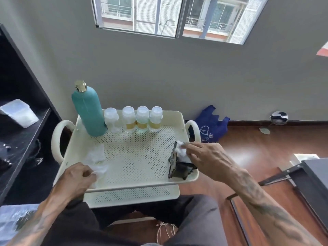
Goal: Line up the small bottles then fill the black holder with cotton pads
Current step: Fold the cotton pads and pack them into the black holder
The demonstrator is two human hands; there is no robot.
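Note:
Several small clear bottles (135,119) with white caps stand in a row along the far edge of the cream perforated cart tray (134,157). The black holder (179,166) sits at the tray's right front corner. My right hand (207,157) holds white cotton pads (182,150) at the top of the holder. At the tray's left front, my left hand (78,176) grips a clear plastic bag of cotton pads (96,158).
A tall teal bottle (88,110) with a gold cap stands at the tray's far left, next to the small bottles. A black shelf unit (19,132) is on the left. A blue bag (211,124) lies on the wooden floor by the wall. A dark table edge (305,176) is at right.

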